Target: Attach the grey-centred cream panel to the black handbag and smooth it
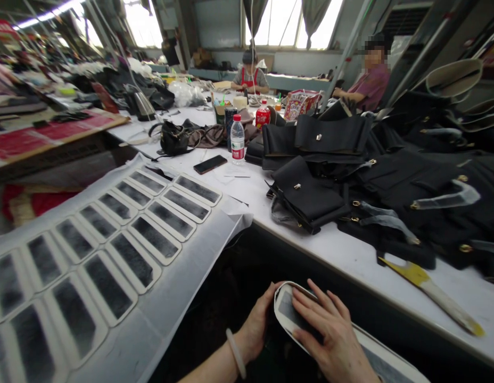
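Observation:
Near the bottom centre, a long off-white panel (285,303) with a dark grey middle and rounded end slants toward the lower right. Its far end looks bent up. My left hand (253,324), with a pale bangle at the wrist, grips that end, fingers partly hidden behind it. Across the panel's upper face lies my right hand (329,327), fingers spread and thumb near the lower edge. Similar flat panels (156,239), pale-bordered with dark centres, lie in two rows on the grey-covered table (179,298) to the left.
Black bags (311,197) are heaped along the white table (322,242) on the right. A yellow-and-white tool (430,292) lies near its edge. Farther back are a phone (210,164), a water bottle (237,141) and a kettle (139,101). Two people sit beyond.

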Demonstrator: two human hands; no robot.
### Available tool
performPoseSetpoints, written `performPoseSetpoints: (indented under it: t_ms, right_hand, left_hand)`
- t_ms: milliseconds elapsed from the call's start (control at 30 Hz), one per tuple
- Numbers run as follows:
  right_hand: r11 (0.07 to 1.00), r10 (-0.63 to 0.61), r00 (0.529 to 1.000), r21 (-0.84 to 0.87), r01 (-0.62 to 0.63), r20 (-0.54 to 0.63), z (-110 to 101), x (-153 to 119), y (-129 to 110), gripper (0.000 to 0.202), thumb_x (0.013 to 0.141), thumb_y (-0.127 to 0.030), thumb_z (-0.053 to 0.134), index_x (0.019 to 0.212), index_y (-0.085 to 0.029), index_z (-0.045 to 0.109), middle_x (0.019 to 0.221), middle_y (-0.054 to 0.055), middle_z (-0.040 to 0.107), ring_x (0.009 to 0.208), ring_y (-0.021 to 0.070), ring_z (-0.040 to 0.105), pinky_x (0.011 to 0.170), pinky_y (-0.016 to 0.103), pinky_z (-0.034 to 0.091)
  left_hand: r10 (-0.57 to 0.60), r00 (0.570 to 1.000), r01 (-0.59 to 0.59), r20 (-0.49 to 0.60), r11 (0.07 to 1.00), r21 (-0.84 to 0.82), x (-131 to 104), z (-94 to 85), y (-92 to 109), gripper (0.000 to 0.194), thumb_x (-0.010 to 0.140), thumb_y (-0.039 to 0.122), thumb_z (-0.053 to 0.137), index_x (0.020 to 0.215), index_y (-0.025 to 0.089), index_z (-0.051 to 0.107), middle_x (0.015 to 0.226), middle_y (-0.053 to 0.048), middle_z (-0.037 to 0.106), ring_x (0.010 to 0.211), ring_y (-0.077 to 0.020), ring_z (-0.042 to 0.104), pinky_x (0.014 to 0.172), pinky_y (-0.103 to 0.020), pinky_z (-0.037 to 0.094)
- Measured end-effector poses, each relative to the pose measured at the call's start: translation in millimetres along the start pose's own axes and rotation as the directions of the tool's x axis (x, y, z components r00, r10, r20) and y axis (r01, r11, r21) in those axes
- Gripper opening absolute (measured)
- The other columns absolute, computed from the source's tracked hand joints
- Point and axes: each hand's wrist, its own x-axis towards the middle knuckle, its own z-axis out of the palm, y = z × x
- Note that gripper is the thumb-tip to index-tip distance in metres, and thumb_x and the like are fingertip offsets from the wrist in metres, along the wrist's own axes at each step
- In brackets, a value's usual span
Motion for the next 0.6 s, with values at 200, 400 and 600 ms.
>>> performPoseSetpoints:
  t_ms: [200, 400, 600]
  right_hand:
    - [0.982, 0.089, 0.986, 0.154, -0.111, 0.143, -5, 7, -9, 0.05, 0.09, -0.031, 0.06, 0.138, -0.04, 0.049, 0.144, -0.011, 0.045, 0.143, 0.0255, 0.03, 0.114, 0.059, 0.023]
    - [0.958, 0.144, 0.975, 0.221, -0.18, 0.172, -8, 10, -13, 0.054, 0.086, -0.024, 0.059, 0.137, -0.04, 0.051, 0.145, -0.01, 0.044, 0.145, 0.0256, 0.025, 0.117, 0.061, 0.015]
    - [0.943, 0.17, 0.973, 0.26, -0.206, 0.155, -8, 10, -16, 0.056, 0.083, -0.021, 0.056, 0.136, -0.039, 0.052, 0.145, -0.01, 0.046, 0.146, 0.0259, 0.023, 0.116, 0.062, 0.01]
  left_hand:
    - [0.028, 0.999, -0.027, -0.029, 0.999, 0.019, -1, -2.9, 0, 0.053, 0.091, 0.054, 0.054, 0.122, 0.013, 0.066, 0.12, -0.011, 0.068, 0.12, -0.0281, 0.055, 0.104, -0.036, 0.038]
    - [0.015, 0.999, -0.01, -0.04, 0.993, 0.12, -1, -8.6, 4, 0.051, 0.092, 0.053, 0.053, 0.124, 0.014, 0.066, 0.117, -0.01, 0.069, 0.114, -0.027, 0.058, 0.094, -0.034, 0.042]
    - [-0.005, 1.0, 0.006, -0.016, 0.994, 0.105, 2, -12.6, 9, 0.046, 0.093, 0.049, 0.054, 0.119, 0.014, 0.068, 0.117, -0.01, 0.07, 0.107, -0.0246, 0.06, 0.09, -0.033, 0.044]
